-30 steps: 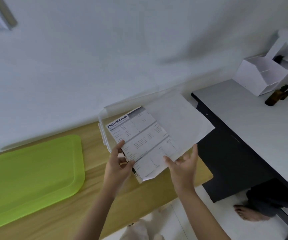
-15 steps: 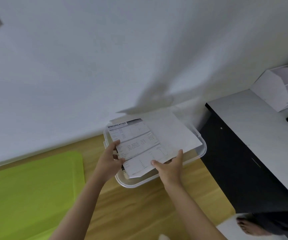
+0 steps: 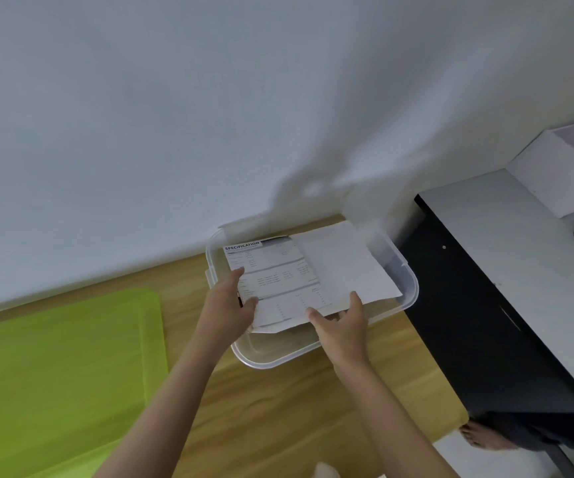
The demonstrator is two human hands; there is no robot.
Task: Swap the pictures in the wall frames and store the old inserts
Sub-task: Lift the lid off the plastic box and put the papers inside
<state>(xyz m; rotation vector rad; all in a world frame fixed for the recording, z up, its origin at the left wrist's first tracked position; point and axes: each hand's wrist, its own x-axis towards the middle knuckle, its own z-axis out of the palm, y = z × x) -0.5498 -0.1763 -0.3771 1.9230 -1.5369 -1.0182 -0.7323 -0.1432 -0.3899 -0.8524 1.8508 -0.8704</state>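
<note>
Item: sheets (image 3: 308, 277), a printed page over a blank one, lying over the open top of the clear bin (image 3: 411, 288) on the table (image 3: 278, 408), by the wall. Left hand (image 3: 225, 310) is pinching the sheets' left edge, thumb on top; right hand (image 3: 342, 327) is pinching the near edge. Long axis is running left to right and slightly askew of the bin's, far right corner overhanging the rim. Judgement: lowering calls for squaring that corner inward first.

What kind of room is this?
Probably a home room or small office: a wooden table against a plain white wall, a dark desk with a white organiser, and a bare foot.
</note>
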